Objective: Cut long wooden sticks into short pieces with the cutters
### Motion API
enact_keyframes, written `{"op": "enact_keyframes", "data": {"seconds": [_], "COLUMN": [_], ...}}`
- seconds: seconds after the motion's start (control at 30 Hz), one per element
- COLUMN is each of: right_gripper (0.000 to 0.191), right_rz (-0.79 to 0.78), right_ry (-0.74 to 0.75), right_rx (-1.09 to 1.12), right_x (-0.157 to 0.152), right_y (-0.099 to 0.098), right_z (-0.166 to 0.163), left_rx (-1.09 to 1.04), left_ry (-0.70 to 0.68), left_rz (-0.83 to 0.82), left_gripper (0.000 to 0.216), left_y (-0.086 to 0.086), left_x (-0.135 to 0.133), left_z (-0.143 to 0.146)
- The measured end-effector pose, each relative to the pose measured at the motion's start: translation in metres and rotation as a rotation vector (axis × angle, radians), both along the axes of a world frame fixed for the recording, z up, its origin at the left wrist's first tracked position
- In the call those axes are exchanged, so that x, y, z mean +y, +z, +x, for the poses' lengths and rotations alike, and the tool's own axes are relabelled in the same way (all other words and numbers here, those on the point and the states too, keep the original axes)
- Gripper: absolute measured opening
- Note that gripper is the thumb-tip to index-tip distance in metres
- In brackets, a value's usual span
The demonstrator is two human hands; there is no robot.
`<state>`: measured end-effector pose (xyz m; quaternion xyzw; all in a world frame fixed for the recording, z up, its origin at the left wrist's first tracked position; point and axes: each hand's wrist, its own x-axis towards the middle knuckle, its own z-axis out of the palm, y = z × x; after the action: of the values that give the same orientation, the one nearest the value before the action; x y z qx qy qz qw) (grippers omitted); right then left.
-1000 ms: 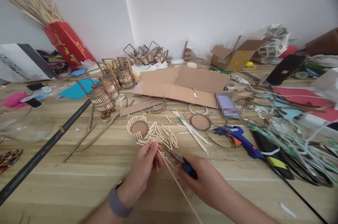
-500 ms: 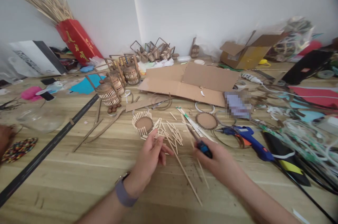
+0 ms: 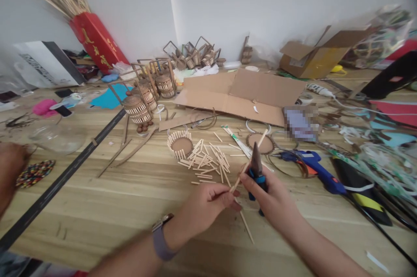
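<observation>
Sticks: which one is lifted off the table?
The stick pinched by the left hand, slanting up beside the pliers in the right hand. The rest lie loose in a pile by the small basket.

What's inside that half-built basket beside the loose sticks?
Only its round brown base shows inside the half-built basket, ringed by upright sticks. The near sticks hide the base's front edge.
</observation>
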<state>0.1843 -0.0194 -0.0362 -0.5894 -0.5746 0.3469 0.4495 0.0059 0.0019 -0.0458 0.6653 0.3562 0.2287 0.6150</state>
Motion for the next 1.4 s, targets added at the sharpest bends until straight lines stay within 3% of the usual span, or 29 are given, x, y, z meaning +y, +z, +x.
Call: {"op": "enact_keyframes", "data": {"seconds": [0.13,0.27,0.37,0.53,0.7,0.83,0.97,1.07,1.13,1.23,1.4], "right_gripper": [0.023,0.029,0.040,0.031,0.035,0.040,0.050,0.057,0.055,0.050,0.040], "right_rz": [-0.010,-0.009,0.008,0.052,0.062,0.001,-0.282,-0.545,-0.662,-0.754,-0.767], "right_ry": [0.040,0.026,0.121,0.175,0.157,0.122,0.188,0.281,0.310,0.329,0.374], "right_rx": [0.037,-0.053,-0.166,-0.273,-0.251,-0.135,0.253,0.677,0.825,0.925,0.885], "right_x": [-0.002,-0.004,-0.007,-0.010,-0.009,-0.007,-0.008,-0.011,-0.015,-0.019,-0.021], "right_y": [-0.005,-0.011,-0.012,-0.013,-0.015,-0.010,-0.007,-0.012,-0.016,-0.017,-0.008], "right_z": [-0.003,-0.005,-0.009,-0.017,-0.016,-0.012,-0.009,-0.013,-0.019,-0.025,-0.023], "left_rx": [-0.080,-0.195,-0.280,-0.376,-0.406,-0.348,-0.317,-0.364,-0.401,-0.396,-0.465], "left_ry": [-0.034,0.161,0.273,0.236,0.216,0.326,0.487,0.381,0.253,0.174,0.256], "left_rz": [-0.083,-0.201,-0.282,-0.417,-0.393,-0.294,-0.230,-0.242,-0.339,-0.453,-0.453], "left_gripper": [0.042,0.040,0.044,0.050,0.051,0.045,0.040,0.044,0.046,0.051,0.042], "left_y": [-0.002,-0.004,-0.005,-0.007,-0.008,-0.006,-0.001,0.001,0.001,-0.001,-0.002], "left_x": [-0.001,0.004,0.008,0.004,-0.002,0.003,0.010,0.008,0.004,0.000,0.003], "left_z": [0.000,0.002,0.004,0.008,0.009,0.003,-0.004,-0.003,0.001,0.004,0.002]}}
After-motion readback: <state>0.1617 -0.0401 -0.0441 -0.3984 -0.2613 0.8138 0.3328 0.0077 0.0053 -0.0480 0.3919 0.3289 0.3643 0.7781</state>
